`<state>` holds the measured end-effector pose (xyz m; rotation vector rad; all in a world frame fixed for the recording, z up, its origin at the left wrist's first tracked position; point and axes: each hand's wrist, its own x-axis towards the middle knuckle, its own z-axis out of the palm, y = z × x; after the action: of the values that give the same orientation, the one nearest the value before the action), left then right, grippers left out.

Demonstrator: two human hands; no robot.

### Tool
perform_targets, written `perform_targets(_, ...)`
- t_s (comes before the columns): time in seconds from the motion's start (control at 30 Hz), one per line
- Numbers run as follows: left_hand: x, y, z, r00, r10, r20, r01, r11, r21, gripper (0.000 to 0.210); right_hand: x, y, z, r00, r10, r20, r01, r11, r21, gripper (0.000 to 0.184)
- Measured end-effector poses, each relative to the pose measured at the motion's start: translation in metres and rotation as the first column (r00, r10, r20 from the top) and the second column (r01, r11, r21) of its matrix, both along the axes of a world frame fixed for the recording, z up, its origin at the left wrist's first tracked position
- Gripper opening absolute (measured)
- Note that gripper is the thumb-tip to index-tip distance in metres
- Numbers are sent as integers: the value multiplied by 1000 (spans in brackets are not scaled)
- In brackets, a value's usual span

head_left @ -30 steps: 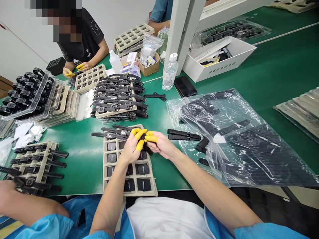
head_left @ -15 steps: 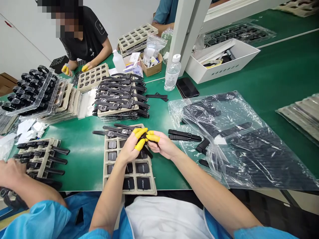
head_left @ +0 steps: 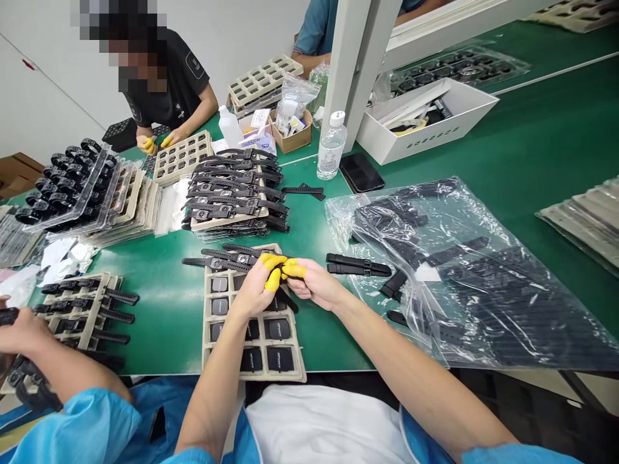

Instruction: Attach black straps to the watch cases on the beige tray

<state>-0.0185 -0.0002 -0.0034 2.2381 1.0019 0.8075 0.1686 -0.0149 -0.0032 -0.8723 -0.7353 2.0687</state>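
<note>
My left hand (head_left: pixel 256 290) and my right hand (head_left: pixel 316 283) meet over the top of a beige tray (head_left: pixel 209 335), fingertips in yellow finger cots. Together they pinch a small black watch body with a strap (head_left: pixel 285 298) hanging from it toward me. The tray holds several black square watch bodies, and two finished black watches (head_left: pixel 220 261) lie across its far end. Two loose black straps (head_left: pixel 358 264) lie on the green table just right of my right hand.
A clear plastic bag of black straps (head_left: pixel 459 270) covers the right. A stack of trays with strapped watches (head_left: pixel 232 193) stands behind, with a water bottle (head_left: pixel 331 145), a phone (head_left: pixel 360 172) and a white box (head_left: pixel 425 116). A co-worker's hand (head_left: pixel 22 328) works at left; another person sits opposite.
My hands stay together on the watch piece, fingers drawn closer. The co-worker's hand at left has moved up and left. The view has shifted slightly.
</note>
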Motion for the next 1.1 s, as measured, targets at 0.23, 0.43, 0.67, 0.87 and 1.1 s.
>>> perform_targets(0.23,-12,-1,14,999,1,-47,0,1000,16,57,6,0,-4,932,-145,331,-31,881,472,38)
perform_targets(0.43,-68,8,53,891,188,-414,-192,981,34,37,18,5,-12,646,-314,696,-400,637,659,32)
perform_targets(0.67,-115,12,53,799,117,-590,-178,983,-46,22,-22,-14,-31,464,-498,733,-550,487,679,26)
perform_targets(0.87,-117,19,17,733,198,-651,-180,979,95,22,-32,-17,-34,317,-547,775,-663,457,594,17)
perform_targets(1.1,-131,-11,8,643,414,-645,-284,910,301,14,18,6,-22,247,-648,720,-551,518,655,19)
